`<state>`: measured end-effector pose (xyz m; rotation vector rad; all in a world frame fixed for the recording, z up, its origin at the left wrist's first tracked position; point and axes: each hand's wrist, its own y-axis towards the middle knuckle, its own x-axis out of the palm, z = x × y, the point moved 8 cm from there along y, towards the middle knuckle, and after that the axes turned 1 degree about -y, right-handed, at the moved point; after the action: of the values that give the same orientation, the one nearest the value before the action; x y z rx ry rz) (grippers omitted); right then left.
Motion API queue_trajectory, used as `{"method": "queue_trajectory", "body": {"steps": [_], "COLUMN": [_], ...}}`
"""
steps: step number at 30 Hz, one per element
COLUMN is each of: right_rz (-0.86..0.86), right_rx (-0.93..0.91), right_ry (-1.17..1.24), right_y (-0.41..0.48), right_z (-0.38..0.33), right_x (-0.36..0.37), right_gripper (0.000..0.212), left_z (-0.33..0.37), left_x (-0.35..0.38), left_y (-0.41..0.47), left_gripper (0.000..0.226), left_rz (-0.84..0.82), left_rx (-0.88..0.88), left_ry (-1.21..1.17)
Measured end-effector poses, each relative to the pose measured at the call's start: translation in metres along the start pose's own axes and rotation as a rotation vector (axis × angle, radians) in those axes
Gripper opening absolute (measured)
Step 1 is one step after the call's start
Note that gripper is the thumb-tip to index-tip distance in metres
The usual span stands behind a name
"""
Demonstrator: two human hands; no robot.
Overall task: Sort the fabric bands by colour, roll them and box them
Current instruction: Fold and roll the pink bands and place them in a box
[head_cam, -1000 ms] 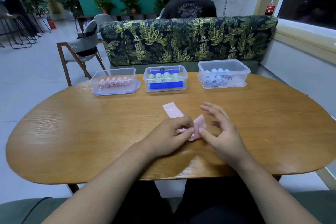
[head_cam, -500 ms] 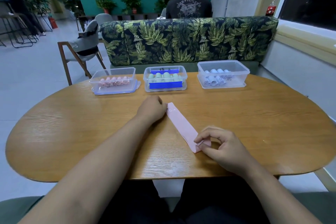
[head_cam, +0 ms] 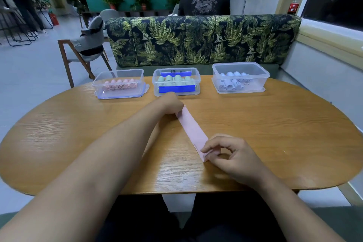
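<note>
1. Head view: pink band (head_cam: 193,131) lies stretched diagonally on the wooden surface (head_cam: 275,124).
2. Of the hands, the left hand (head_cam: 170,104) pinches its far end and the right hand (head_cam: 231,155) pinches its near end.
3. Behind stand the pink-roll box (head_cam: 117,71), green-roll box (head_cam: 156,84) and pale-blue-roll box (head_cam: 259,80).

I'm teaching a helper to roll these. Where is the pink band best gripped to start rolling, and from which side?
Probably its near short end, pinched from the right, where the right hand holds it. The pink band lies flat and straight on the table, the left hand holding the far end, so that edge can curl over.
</note>
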<state>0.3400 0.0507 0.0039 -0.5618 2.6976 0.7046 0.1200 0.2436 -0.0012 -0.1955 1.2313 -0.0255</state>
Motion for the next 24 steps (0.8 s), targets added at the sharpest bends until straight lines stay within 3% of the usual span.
{"method": "queue_trajectory", "body": {"steps": [4,8,11,16,19,24], "right_rz": [-0.001,-0.194,-0.195,-0.138,-0.141,-0.152], "right_rx": [-0.007,-0.044,-0.04,-0.021,-0.034,-0.049], "right_ry": [-0.029,-0.201,-0.194,-0.292,-0.305,-0.27], "right_y": [0.004,0.006,0.001,-0.004,-0.008,-0.011], "right_z": [0.001,0.001,0.004,0.008,0.006,0.003], "right_x": [0.003,0.03,0.02,0.011,0.017,0.016], "right_gripper": [0.03,0.039,0.037,0.025,0.021,0.022], "left_z": [0.018,0.021,0.017,0.008,0.006,0.006], "left_x": [-0.025,-0.011,0.005,0.048,0.055,0.056], "left_y": [0.005,-0.015,-0.055,-0.115,-0.117,-0.113], "left_gripper": [0.013,0.032,0.024,0.026,0.038,0.038], "left_rz": [0.255,0.274,0.345,0.241,0.213,0.191], "left_rx": [0.163,0.249,0.341,0.443,0.43,0.484], "left_ry": [-0.213,-0.245,-0.215,-0.224,-0.134,-0.118]}}
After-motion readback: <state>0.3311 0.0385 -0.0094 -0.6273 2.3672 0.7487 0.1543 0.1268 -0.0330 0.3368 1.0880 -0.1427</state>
